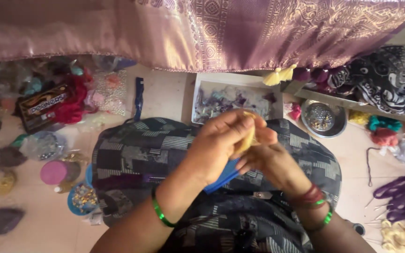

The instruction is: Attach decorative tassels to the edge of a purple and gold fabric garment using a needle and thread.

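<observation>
Lying far to the left of the patterned lap cloth (165, 150) is a dark clump of thread (4, 220), low on the pale floor (38, 234). Above that clump sits a flat printed packet (41, 107) beside a heap of red thread (71, 100), all of it well left of the lap cloth. Closer in, just off the cloth's left edge, stand a pink round lid (54, 172) and a small blue bowl of beads (83, 197).

Over the middle of the lap cloth the left hand (219, 145), a green bangle (159, 213) on its wrist, has its fingers curled in and pressed together, pinching a small yellow tassel (249, 136). The right hand (270, 161) meets it from the other side, fingertips closed on the same tassel (which pokes out only a little between the two hands, so its shape is hard to tell). A blue strip (221, 180) shows under the hands, against the cloth.

Beyond the lap cloth's top edge lies a white tray (202, 89) of purple scraps, and above it hangs a mauve woven fabric (212, 28) with gold patterning and a yellow tassel on its hem (277, 75). To the right of the lap cloth sit a round steel dish (323, 119), then teal and orange thread (384, 130), then purple yarn (404, 192).
</observation>
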